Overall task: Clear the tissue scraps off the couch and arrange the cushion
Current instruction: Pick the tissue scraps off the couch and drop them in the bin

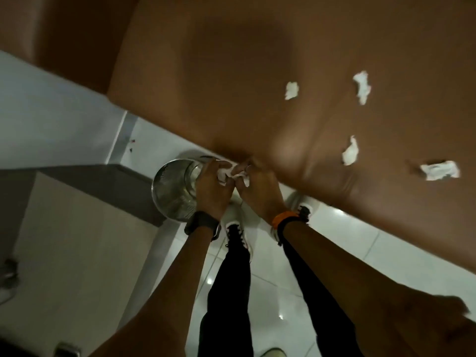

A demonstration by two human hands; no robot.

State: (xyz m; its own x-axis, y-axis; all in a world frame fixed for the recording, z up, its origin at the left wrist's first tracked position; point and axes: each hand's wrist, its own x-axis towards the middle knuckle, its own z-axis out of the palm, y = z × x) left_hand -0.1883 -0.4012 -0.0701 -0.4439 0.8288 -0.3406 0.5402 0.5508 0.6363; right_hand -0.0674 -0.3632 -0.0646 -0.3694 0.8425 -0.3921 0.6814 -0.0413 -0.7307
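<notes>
A brown leather couch [257, 73] fills the upper right. Several white tissue scraps lie on its seat: one [291, 90], one [362, 87], one [350, 151] and one [439, 170] near the right edge. My left hand [212, 188] and my right hand [257, 188] meet at the couch's front edge, both closed on a crumpled wad of tissue [228, 173]. The wad is held just beside the rim of a shiny metal bin [171, 188] on the floor. No cushion is in view.
A grey-topped white cabinet [85, 228] stands at the left, close to the bin. Glossy white floor tiles [270, 292] run under my legs and white shoes [238, 228]. A white wall [51, 112] is behind the bin.
</notes>
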